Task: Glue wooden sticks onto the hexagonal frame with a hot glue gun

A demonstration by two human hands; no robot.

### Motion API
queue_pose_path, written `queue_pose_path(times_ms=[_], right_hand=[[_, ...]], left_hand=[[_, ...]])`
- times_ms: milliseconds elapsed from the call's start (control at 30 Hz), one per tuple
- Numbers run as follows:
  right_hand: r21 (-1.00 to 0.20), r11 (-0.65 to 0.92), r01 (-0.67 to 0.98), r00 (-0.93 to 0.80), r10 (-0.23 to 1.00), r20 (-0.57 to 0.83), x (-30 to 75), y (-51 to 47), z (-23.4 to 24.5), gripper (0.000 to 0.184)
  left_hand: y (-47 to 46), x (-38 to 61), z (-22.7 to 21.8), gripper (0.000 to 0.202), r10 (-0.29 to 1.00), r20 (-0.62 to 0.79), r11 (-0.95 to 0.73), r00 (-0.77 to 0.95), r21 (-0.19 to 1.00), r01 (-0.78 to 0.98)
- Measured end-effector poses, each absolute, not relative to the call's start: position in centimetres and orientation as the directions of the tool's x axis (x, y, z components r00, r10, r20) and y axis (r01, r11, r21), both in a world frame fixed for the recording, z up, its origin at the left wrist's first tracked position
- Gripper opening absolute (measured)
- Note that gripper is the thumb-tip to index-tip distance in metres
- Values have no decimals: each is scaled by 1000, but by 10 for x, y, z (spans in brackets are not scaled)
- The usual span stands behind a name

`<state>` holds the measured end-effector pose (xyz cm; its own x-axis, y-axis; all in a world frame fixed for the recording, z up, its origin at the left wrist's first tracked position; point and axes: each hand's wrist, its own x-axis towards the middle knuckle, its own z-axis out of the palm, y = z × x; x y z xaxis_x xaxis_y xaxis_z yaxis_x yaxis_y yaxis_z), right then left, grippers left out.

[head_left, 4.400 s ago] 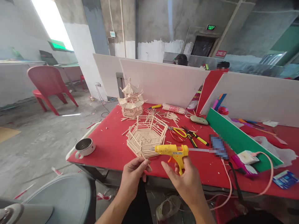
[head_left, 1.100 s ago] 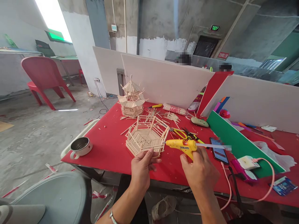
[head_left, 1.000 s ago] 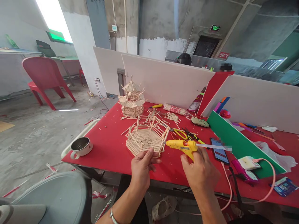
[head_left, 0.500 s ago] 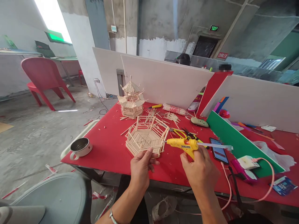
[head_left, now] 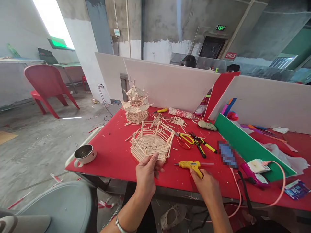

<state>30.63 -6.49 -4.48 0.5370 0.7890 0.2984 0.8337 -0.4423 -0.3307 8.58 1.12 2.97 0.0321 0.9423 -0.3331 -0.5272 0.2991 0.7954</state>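
Mug (head_left: 89, 157) contents look unclear; left hand (head_left: 147, 172) pinches stick frame (head_left: 151, 142), right hand (head_left: 208, 185) grips glue gun (head_left: 190, 164).

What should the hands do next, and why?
Maybe the right hand should let go of the yellow glue gun. The gun seems to lie on the red table, and the left hand pinches the near edge of the stick frame, so a free hand could help steady it.

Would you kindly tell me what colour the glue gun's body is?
The glue gun has a yellow body, seen best in the head view.
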Motion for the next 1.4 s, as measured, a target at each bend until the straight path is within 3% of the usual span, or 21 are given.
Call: queue_pose_path(times_ms=[67,133,233,300,367,467,567,767,867,1000,1100,1233,1400], right_hand=[[-325,-380,866,496,735,462,293,-67,-33,49],[-480,-255,840,504,694,514,268,-66,-14,45],[-871,-30,491,516,815,263,220,-55,13,39],[-972,29,234,480,866,141,190,-42,23,39],[-998,56,0,453,890,50,168,-28,25,39],[-939,48,-340,438,892,-113,153,-11,24,36],[-857,21,-516,394,893,-216,150,-5,26,37],[-804,-11,-595,390,871,-300,150,-4,34,37],[-818,23,-574,491,810,-321,155,3,32,38],[-818,34,-574,559,747,-360,161,12,27,40],[-809,16,-587,551,740,-385,160,14,25,40],[-813,10,-581,546,746,-381,156,15,25,39],[-828,20,-560,562,743,-363,155,17,27,38]], left_hand=[[10,87,31,41,943,-332,299,32,798,-523],[8,88,32,41,942,-333,300,32,800,-520],[3,88,34,40,941,-335,302,33,795,-526],[1,87,35,40,941,-337,301,31,791,-533],[1,85,34,40,943,-333,295,26,792,-535],[3,83,30,41,949,-315,278,22,801,-530],[5,83,26,38,964,-267,230,8,817,-529],[2,84,17,38,976,-211,209,52,846,-491],[-1,75,5,38,983,-175,185,61,905,-383],[4,52,-8,21,966,161,-200,-204,962,-185],[16,37,-6,26,910,341,-374,-237,920,-114],[31,31,1,48,944,315,-326,-100,939,-112],[36,31,-2,48,970,242,-242,-12,965,-101]])
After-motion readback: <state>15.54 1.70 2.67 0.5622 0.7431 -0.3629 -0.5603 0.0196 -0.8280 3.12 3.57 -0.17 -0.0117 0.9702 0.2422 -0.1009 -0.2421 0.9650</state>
